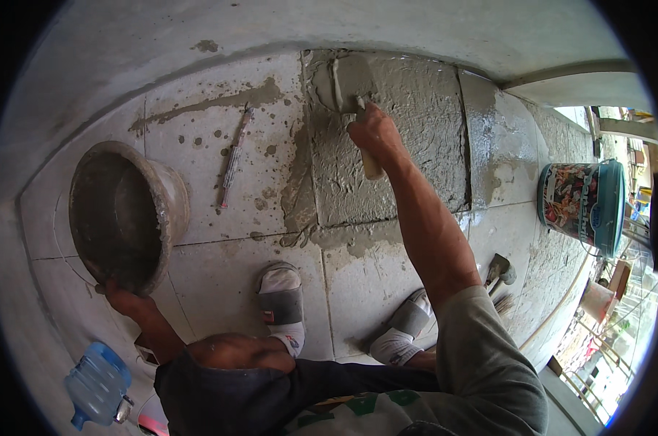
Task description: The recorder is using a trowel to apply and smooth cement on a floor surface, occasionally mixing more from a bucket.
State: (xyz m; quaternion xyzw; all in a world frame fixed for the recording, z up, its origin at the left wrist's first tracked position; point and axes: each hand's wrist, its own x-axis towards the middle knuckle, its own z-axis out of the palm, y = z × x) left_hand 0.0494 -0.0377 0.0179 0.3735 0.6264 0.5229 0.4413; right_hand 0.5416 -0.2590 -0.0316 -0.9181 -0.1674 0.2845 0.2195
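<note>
My right hand [378, 134] is closed around the handle of a trowel [352, 78]. The blade lies on wet grey mortar at the far left corner of a rectangular mortar bed [409, 156], framed by pale floor tiles. At the left, a cement-crusted bucket [173, 200] is tipped, its mouth facing left. My left hand [128, 299] grips its near rim; some of the fingers are hidden. The bucket's inside is dark and coated with grey residue. Between bucket and mortar lies a slim, spattered stick-like tool [234, 158] on the tiles.
A teal-rimmed printed pail [611, 211] stands at the right. Near my right foot lie a dark-headed hand tool [500, 270] and a brush [504, 303]. A blue water jug [100, 385] is at lower left. A grey wall [358, 25] borders the far side.
</note>
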